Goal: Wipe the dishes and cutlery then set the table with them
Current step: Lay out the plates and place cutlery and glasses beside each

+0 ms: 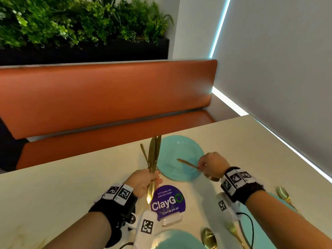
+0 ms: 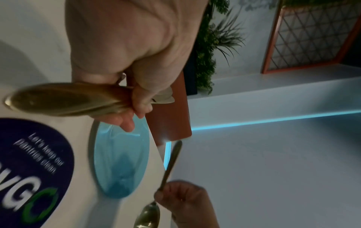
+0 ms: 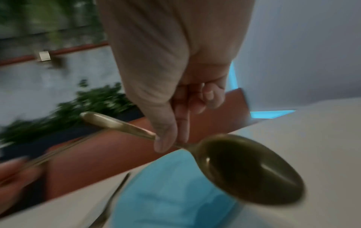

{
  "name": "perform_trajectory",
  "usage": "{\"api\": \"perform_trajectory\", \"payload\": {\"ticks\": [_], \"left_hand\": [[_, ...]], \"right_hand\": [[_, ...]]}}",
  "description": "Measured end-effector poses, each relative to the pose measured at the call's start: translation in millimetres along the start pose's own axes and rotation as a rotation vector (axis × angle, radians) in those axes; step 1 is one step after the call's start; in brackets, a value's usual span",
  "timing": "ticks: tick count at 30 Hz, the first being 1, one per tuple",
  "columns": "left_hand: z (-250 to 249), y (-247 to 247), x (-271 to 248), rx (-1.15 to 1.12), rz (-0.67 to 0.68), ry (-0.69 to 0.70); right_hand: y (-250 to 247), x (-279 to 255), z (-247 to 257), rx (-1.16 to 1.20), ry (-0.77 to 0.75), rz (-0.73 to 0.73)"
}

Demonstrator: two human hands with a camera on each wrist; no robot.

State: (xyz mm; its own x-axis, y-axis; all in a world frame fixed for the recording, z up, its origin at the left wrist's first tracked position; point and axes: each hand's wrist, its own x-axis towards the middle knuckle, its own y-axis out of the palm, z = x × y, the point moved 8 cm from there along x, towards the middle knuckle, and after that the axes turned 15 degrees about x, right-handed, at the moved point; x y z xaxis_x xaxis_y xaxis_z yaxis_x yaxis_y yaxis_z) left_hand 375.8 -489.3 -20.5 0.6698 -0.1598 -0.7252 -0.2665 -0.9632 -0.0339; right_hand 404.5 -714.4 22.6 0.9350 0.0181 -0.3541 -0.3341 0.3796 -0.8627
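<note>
My left hand grips a bundle of gold knives, held upright just left of a turquoise plate on the cream table. My right hand pinches a gold spoon over the plate's right side, handle pointing left, bowl under the wrist. In the right wrist view the spoon hangs above the plate, thumb and finger on its neck. The left wrist view shows the knife handles in my fist and the plate. A gold fork lies left of the plate.
A purple ClayGo sign stands near my left hand. Two more turquoise plates sit at the near edge with a gold spoon, a fork and another spoon. An orange bench runs behind the table.
</note>
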Motion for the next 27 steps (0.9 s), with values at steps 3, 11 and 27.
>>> {"api": "perform_trajectory", "payload": {"ticks": [3, 11, 27], "left_hand": [[-13.1, -9.7, 19.8, -0.020, -0.014, -0.028], [-25.7, -34.4, 66.9, 0.028, -0.110, 0.007], [-26.6, -28.8, 101.0, -0.083, -0.129, 0.003]], "right_hand": [[-25.8, 51.8, -56.2, 0.129, 0.271, -0.072], [-13.2, 122.2, -132.6, 0.285, 0.569, -0.123], [-9.6, 163.6, -121.7, 0.277, 0.525, -0.211]]}}
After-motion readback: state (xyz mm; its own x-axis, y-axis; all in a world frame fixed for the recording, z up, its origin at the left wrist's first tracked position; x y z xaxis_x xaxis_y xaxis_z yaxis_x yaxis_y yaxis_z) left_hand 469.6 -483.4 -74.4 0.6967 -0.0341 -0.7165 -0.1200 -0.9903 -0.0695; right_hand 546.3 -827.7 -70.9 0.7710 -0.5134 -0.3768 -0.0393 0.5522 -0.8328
